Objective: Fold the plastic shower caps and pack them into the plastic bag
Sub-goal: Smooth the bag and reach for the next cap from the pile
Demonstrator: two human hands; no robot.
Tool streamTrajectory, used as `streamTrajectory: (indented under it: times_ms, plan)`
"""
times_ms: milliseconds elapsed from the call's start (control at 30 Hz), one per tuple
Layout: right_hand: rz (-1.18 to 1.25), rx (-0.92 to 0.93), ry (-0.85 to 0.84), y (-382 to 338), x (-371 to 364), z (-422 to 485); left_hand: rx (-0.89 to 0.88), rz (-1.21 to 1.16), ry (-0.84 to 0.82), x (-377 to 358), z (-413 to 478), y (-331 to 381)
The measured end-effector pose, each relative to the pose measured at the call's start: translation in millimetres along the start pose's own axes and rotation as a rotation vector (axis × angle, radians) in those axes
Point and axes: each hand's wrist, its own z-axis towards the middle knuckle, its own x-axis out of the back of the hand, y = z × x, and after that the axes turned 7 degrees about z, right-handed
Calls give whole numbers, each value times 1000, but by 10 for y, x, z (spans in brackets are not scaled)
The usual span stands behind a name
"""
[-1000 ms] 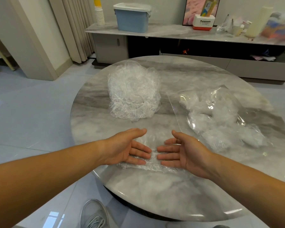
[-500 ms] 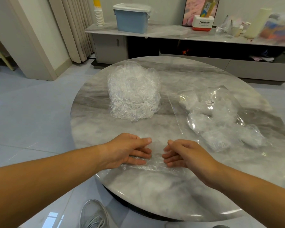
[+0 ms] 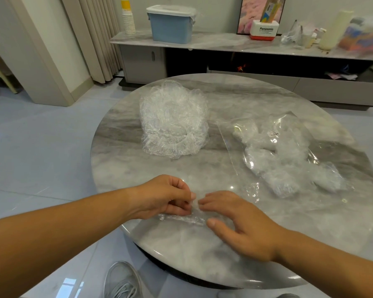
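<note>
A clear shower cap [image 3: 182,218], folded into a narrow strip, lies near the front edge of the round marble table [image 3: 202,259]. My left hand [image 3: 162,196] pinches its upper edge with curled fingers. My right hand [image 3: 235,220] curls its fingertips onto the same edge, with its thumb at the strip's right end. A heap of loose crinkled shower caps [image 3: 173,119] sits at the back left of the table. At the right lies the clear plastic bag [image 3: 284,153], which holds several folded caps.
Behind the table runs a low sideboard [image 3: 235,43] with a blue lidded box [image 3: 171,23], a stack of paper cups [image 3: 128,18] and other clutter. A grey shoe [image 3: 122,280] shows on the floor below the table's front edge.
Both hands went from flat and open on the cap to curled. They have gathered it into a narrower strip, and the fingertips now meet over its upper edge.
</note>
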Motion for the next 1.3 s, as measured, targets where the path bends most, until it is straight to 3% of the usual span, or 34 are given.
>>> streamTrajectory:
  times_ms: [167, 233, 400, 567, 933, 1133, 1300]
  plan:
    - [-232, 102, -154, 101, -141, -95, 3, -81, 53, 65, -29, 129]
    - [-283, 110, -157, 106, -185, -107, 3, 94, 162, 102, -44, 151]
    - [-351, 113, -142, 100, -235, -87, -91, 943, 476, 148, -90, 103]
    - [-368, 122, -136, 93, -242, -80, -72, 1117, 424, 25, -62, 60]
    - [-333, 118, -146, 73, -212, -68, -19, 905, 421, 208, 21, 26]
    - [-193, 142, 104, -32, -134, 30, -46, 778, 363, 173, -28, 34]
    - [-272, 102, -140, 11, -201, 43, -47, 701, 334, 118, -25, 18]
